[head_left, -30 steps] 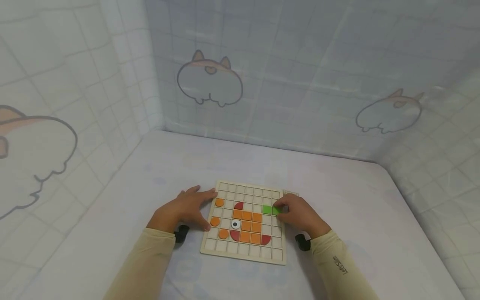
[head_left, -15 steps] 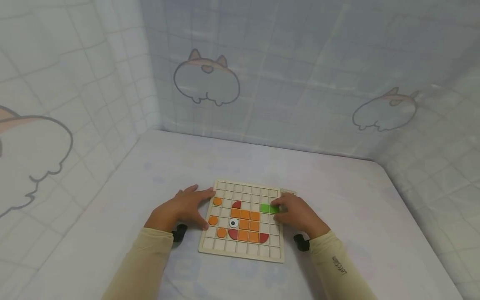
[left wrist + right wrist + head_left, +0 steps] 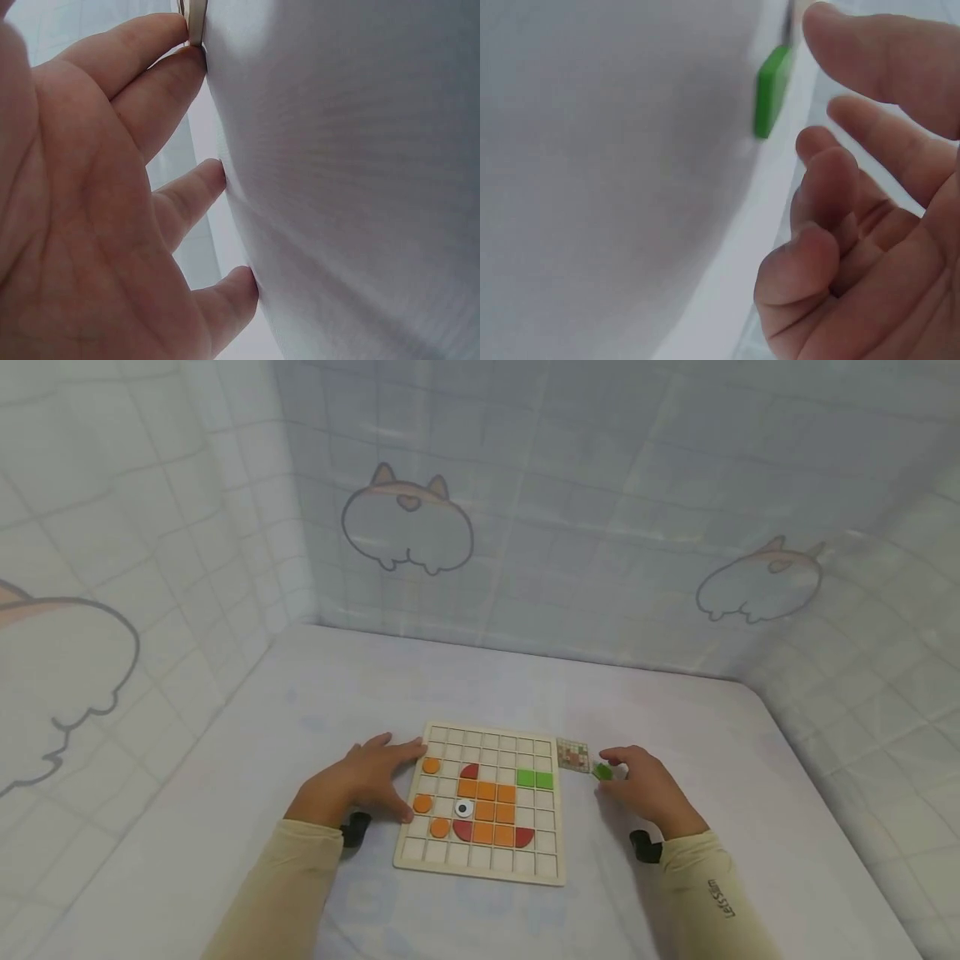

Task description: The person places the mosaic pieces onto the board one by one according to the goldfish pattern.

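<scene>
A wooden grid board [image 3: 480, 874] lies on the table in the head view. It bears several orange squares [image 3: 486, 812], orange discs [image 3: 431, 766], red rounded pieces [image 3: 524, 837], a white eye disc [image 3: 464, 808] and two green squares [image 3: 535, 778]. With fingers spread, my left hand [image 3: 352, 783] rests at the board's left edge; in the left wrist view two fingertips touch that edge [image 3: 197, 22]. My right hand [image 3: 648, 787] is beside a loose green tile [image 3: 602, 772] right of the board. The right wrist view shows the tile [image 3: 772, 91] apart from the thumb and fingers.
A small pattern card [image 3: 573, 755] lies against the board's upper right side. The pale table [image 3: 375, 672] meets tiled-print curtain walls [image 3: 570, 527] at the back and both sides.
My right hand has left the green square at the board's right edge and moved right to the loose green tile. The card is uncovered. My left hand stays at the board's edge.
</scene>
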Demonstrator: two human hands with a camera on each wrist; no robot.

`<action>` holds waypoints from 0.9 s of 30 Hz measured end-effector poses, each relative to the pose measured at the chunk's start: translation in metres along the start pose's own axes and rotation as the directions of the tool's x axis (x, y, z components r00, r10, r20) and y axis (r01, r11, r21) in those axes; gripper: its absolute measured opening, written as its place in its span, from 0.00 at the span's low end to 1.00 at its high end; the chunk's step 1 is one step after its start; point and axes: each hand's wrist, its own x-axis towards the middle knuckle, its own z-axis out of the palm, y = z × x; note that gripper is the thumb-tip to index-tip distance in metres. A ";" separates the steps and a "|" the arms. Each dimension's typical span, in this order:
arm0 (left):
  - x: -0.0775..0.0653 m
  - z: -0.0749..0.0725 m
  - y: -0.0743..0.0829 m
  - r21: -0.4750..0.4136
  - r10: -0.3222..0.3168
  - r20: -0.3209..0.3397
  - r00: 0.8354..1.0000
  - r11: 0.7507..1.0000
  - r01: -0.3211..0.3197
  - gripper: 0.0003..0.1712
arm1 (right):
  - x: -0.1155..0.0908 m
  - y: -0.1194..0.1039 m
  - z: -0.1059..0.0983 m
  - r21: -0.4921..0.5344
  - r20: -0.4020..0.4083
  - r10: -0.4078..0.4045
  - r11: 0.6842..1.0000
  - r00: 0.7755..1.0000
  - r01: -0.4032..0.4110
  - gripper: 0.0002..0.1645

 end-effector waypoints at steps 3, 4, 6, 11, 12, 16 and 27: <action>-0.001 0.000 -0.001 -0.009 -0.011 0.003 1.000 1.000 0.011 0.67 | 0.002 0.005 0.001 -0.015 0.008 0.022 1.000 1.000 -0.022 0.35; -0.002 0.000 -0.001 -0.012 -0.011 0.003 1.000 1.000 0.011 0.67 | 0.003 0.006 0.002 -0.013 0.013 0.028 1.000 1.000 -0.028 0.35; -0.002 0.000 -0.001 -0.017 -0.009 0.002 1.000 1.000 0.009 0.66 | 0.004 0.009 0.004 -0.007 0.014 0.041 0.999 0.999 -0.040 0.35; -0.002 -0.001 -0.001 -0.016 0.013 -0.008 1.000 1.000 -0.013 0.66 | 0.006 0.010 0.005 -0.005 -0.010 0.050 0.999 0.999 -0.050 0.33; -0.002 -0.001 -0.002 -0.016 0.012 -0.009 1.000 1.000 -0.012 0.66 | 0.006 0.009 0.005 -0.008 -0.015 0.048 0.999 0.999 -0.049 0.32; -0.001 -0.001 -0.003 -0.012 0.007 -0.008 1.000 1.000 -0.007 0.67 | 0.007 0.009 0.006 -0.023 -0.024 0.041 0.999 0.999 -0.042 0.28; -0.002 0.000 -0.001 -0.013 0.007 -0.013 1.000 1.000 -0.007 0.67 | 0.009 -0.010 0.009 -0.032 -0.092 0.007 0.999 0.996 -0.010 0.26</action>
